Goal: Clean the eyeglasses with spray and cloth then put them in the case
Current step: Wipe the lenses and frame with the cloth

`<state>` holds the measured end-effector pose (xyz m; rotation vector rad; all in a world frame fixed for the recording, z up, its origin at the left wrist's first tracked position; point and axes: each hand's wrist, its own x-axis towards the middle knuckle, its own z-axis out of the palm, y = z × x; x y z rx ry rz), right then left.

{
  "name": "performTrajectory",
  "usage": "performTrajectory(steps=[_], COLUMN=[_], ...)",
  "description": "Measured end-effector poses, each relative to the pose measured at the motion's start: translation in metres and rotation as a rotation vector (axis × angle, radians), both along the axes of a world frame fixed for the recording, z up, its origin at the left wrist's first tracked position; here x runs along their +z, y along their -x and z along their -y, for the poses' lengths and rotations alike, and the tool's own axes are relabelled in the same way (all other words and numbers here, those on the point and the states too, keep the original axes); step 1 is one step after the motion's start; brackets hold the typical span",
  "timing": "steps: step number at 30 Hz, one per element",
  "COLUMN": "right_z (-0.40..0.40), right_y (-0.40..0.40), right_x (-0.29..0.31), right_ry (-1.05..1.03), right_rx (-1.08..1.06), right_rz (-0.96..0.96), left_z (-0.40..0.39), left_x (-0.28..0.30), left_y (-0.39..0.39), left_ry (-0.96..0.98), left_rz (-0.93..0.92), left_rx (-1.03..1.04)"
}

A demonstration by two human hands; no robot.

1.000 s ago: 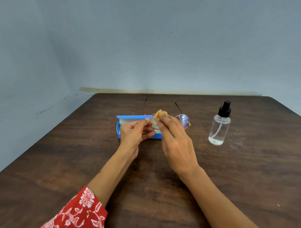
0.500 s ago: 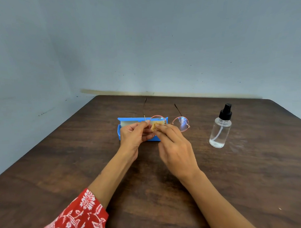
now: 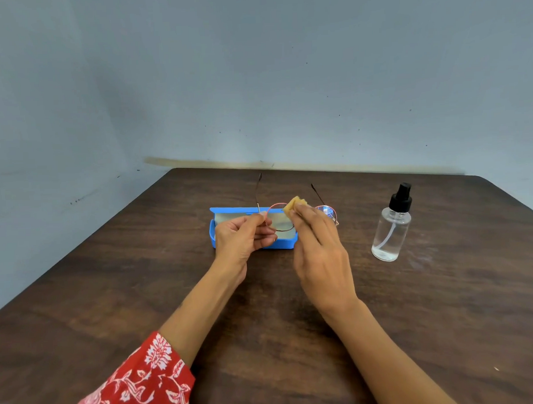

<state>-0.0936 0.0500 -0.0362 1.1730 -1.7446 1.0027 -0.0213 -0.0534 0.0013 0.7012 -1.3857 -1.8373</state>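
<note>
The left hand [image 3: 245, 237] is raised above the brown worktop [image 3: 444, 301], its grip pinching the eyeglasses [image 3: 279, 219] at the left edge of the round frame, thumb and forefinger closed on the hinge while the other fingers curl beneath. The glasses are held in the air over the case [image 3: 286, 245], temples pointing away toward 12 o'clock, the left lens ring plainly showing and the right lens partly hidden behind the right hand [image 3: 318, 245]. That hand's grip pinches a small yellow cloth [image 3: 293, 204] between its fingertips, and the cloth sits at the top rim of the frame near the bridge. The blue case lies open on the worktop directly under both hands, its pale lining facing up and its lid standing along the far side. At 3 o'clock from the case, well apart from it, the spray bottle [image 3: 391, 230] stands upright, clear with a black pump top. A red floral sleeve [image 3: 138, 384] covers the left forearm at 7 o'clock
</note>
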Motion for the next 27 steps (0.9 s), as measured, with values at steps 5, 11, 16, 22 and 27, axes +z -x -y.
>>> performTrajectory(steps=[5,11,16,22,27], right_z=[0.003,-0.001,0.004,-0.001,0.005], right_y=[-0.007,0.001,-0.007,0.003,-0.007], right_x=[-0.001,0.000,-0.002,-0.003,-0.003], right_ry=[-0.065,0.001,-0.079,-0.017,-0.076], right_rx=[0.123,-0.003,0.115,-0.010,0.093], right_rz=[-0.077,-0.036,-0.128,-0.055,-0.163], left_z=[-0.003,-0.002,-0.001,0.000,-0.001], left_x=[0.000,0.000,-0.001,0.000,-0.001], left_y=[0.001,0.000,0.000,0.000,0.000], left_ry=[-0.005,-0.006,-0.012,-0.024,-0.028], left_rz=[-0.044,-0.019,-0.042,-0.019,-0.050], left_rx=[-0.014,0.000,0.003,0.016,0.003])
